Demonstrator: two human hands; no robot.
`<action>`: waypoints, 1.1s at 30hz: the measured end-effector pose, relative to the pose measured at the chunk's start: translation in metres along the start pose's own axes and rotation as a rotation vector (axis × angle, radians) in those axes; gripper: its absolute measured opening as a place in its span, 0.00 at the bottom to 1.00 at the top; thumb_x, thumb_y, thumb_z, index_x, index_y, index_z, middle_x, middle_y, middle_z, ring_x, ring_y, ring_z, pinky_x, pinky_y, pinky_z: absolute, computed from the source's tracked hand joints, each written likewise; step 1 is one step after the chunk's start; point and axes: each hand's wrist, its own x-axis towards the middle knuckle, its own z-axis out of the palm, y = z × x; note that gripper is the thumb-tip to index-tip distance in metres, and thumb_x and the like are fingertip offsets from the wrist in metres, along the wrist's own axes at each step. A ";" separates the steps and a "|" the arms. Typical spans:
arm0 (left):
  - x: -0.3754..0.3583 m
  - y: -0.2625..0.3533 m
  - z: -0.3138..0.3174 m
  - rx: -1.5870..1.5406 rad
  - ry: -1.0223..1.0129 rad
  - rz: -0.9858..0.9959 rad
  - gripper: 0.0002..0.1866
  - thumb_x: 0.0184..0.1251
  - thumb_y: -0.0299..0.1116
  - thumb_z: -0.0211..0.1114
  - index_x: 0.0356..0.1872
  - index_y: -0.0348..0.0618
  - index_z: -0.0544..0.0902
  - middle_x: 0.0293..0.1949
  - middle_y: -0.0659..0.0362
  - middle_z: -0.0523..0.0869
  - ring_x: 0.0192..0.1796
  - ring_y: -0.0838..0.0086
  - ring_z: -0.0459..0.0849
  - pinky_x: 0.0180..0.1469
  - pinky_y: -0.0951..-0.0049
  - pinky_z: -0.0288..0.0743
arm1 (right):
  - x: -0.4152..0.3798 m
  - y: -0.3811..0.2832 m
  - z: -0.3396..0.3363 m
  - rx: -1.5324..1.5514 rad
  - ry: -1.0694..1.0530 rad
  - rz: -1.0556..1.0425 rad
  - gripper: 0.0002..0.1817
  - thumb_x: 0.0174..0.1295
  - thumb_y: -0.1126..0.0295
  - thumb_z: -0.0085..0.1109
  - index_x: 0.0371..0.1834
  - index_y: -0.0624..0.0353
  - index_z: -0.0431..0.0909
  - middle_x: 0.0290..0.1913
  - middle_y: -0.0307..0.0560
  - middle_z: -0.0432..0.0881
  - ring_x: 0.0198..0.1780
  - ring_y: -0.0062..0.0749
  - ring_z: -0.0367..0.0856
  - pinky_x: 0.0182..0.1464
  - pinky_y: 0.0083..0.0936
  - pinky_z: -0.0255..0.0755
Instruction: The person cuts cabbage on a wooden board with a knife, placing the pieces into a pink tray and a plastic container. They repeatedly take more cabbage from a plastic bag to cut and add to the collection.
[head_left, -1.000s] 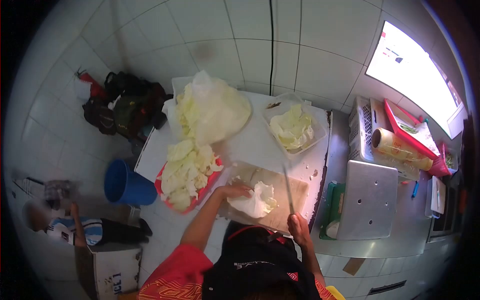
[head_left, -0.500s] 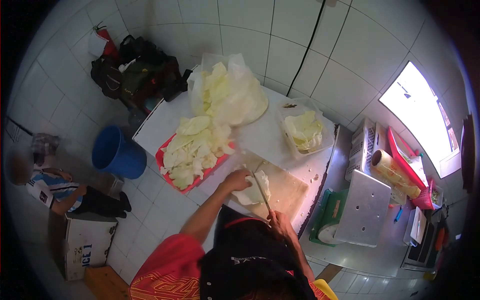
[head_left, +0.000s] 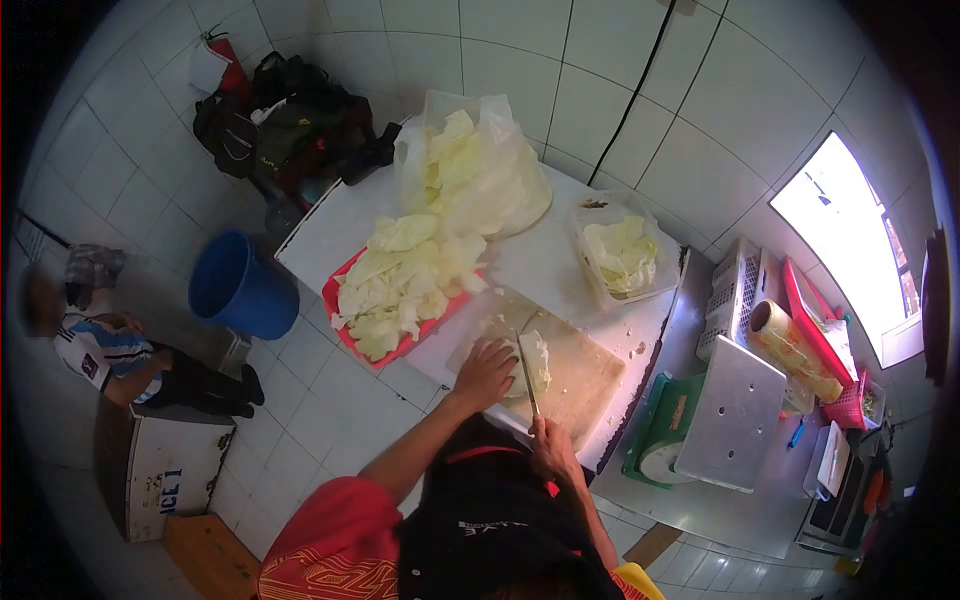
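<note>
Your left hand (head_left: 487, 372) presses flat on the pale, crinkled cabbage leaves (head_left: 536, 360) on the rectangular wooden board (head_left: 575, 378); your right hand (head_left: 548, 458) grips the slim steel knife (head_left: 527, 373), blade across them.

White square tiles are covering both the wall (head_left: 520, 50) and the floor (head_left: 300, 400). A black cable (head_left: 628, 95) is running down the wall behind a white table (head_left: 545, 262). Daylight is streaming in through a bright window (head_left: 848, 245) at the right, above a steel counter (head_left: 700, 500). A blue bucket (head_left: 237, 286) is standing on the floor, and dark bags (head_left: 285, 125) are lying heaped in the corner.
</note>
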 end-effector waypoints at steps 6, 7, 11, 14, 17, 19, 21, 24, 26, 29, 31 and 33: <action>-0.019 0.010 0.023 -0.020 0.021 -0.117 0.25 0.75 0.42 0.58 0.70 0.45 0.75 0.74 0.54 0.70 0.80 0.58 0.60 0.82 0.44 0.46 | 0.022 0.039 0.022 -0.005 0.024 -0.033 0.30 0.82 0.48 0.39 0.42 0.69 0.77 0.30 0.58 0.81 0.24 0.41 0.81 0.29 0.41 0.74; -0.019 0.011 0.023 -0.035 0.028 -0.124 0.26 0.75 0.42 0.58 0.70 0.45 0.75 0.75 0.54 0.70 0.81 0.58 0.59 0.82 0.44 0.45 | 0.025 0.045 0.024 -0.120 0.068 -0.079 0.31 0.82 0.48 0.39 0.42 0.70 0.76 0.31 0.61 0.81 0.26 0.45 0.83 0.31 0.44 0.75; -0.022 0.012 0.028 -0.055 0.037 -0.140 0.27 0.75 0.42 0.56 0.72 0.45 0.73 0.77 0.54 0.67 0.82 0.59 0.56 0.82 0.45 0.44 | 0.016 0.040 0.037 -0.151 0.192 -0.101 0.30 0.81 0.49 0.41 0.43 0.72 0.76 0.39 0.79 0.81 0.46 0.76 0.80 0.48 0.59 0.71; -0.030 0.013 0.036 -0.036 0.040 -0.153 0.29 0.75 0.43 0.56 0.74 0.43 0.71 0.79 0.54 0.65 0.83 0.59 0.55 0.83 0.45 0.43 | 0.007 0.028 0.046 -0.171 0.251 -0.120 0.31 0.82 0.48 0.38 0.43 0.72 0.75 0.40 0.80 0.80 0.47 0.76 0.79 0.48 0.57 0.70; -0.020 0.011 0.037 -0.026 0.066 -0.148 0.32 0.74 0.44 0.56 0.74 0.40 0.70 0.79 0.53 0.64 0.83 0.59 0.55 0.83 0.46 0.43 | 0.008 0.028 0.046 -0.138 0.237 -0.110 0.30 0.82 0.49 0.38 0.43 0.71 0.75 0.40 0.79 0.80 0.48 0.76 0.79 0.50 0.56 0.70; -0.027 0.010 0.040 -0.044 0.096 -0.169 0.33 0.73 0.45 0.56 0.74 0.39 0.69 0.79 0.52 0.64 0.83 0.58 0.55 0.83 0.46 0.43 | 0.008 0.030 0.042 -0.140 0.218 -0.067 0.31 0.81 0.49 0.38 0.42 0.71 0.76 0.38 0.77 0.80 0.47 0.73 0.80 0.50 0.55 0.70; -0.027 0.008 0.044 -0.066 0.160 -0.212 0.34 0.72 0.47 0.57 0.74 0.37 0.70 0.79 0.50 0.65 0.83 0.57 0.56 0.83 0.46 0.43 | 0.013 0.037 0.039 -0.135 0.208 -0.089 0.31 0.81 0.49 0.38 0.41 0.71 0.77 0.36 0.76 0.81 0.46 0.70 0.81 0.49 0.54 0.70; -0.032 0.009 0.042 -0.091 0.134 -0.256 0.34 0.71 0.48 0.56 0.72 0.36 0.71 0.78 0.48 0.66 0.83 0.56 0.57 0.83 0.46 0.43 | 0.010 0.048 0.042 -0.085 0.177 -0.040 0.30 0.81 0.49 0.38 0.41 0.70 0.76 0.36 0.75 0.81 0.44 0.72 0.80 0.47 0.56 0.70; -0.030 0.008 0.046 -0.102 0.165 -0.250 0.34 0.71 0.48 0.57 0.72 0.35 0.71 0.77 0.47 0.67 0.82 0.54 0.58 0.83 0.46 0.43 | 0.016 0.057 0.046 -0.012 0.153 -0.054 0.29 0.82 0.49 0.37 0.39 0.68 0.74 0.31 0.67 0.79 0.37 0.62 0.79 0.44 0.50 0.70; -0.034 0.005 0.069 -0.237 0.235 -0.266 0.37 0.68 0.44 0.61 0.75 0.35 0.67 0.77 0.44 0.66 0.82 0.51 0.57 0.81 0.43 0.47 | 0.030 0.086 0.059 0.221 0.111 -0.125 0.27 0.83 0.47 0.36 0.31 0.55 0.70 0.24 0.36 0.66 0.26 0.25 0.65 0.29 0.31 0.64; -0.035 -0.001 0.086 -0.322 0.245 -0.274 0.38 0.63 0.41 0.64 0.74 0.37 0.68 0.79 0.44 0.62 0.83 0.50 0.55 0.80 0.41 0.47 | 0.028 0.082 0.054 0.288 0.025 -0.165 0.24 0.81 0.45 0.40 0.36 0.52 0.71 0.24 0.32 0.66 0.25 0.21 0.63 0.26 0.25 0.62; -0.033 0.002 0.054 -0.171 0.086 -0.197 0.38 0.66 0.42 0.62 0.78 0.47 0.66 0.81 0.49 0.58 0.84 0.54 0.50 0.80 0.37 0.43 | 0.058 0.123 0.065 0.275 0.074 -0.387 0.22 0.80 0.45 0.42 0.39 0.52 0.69 0.25 0.34 0.65 0.25 0.20 0.65 0.25 0.22 0.62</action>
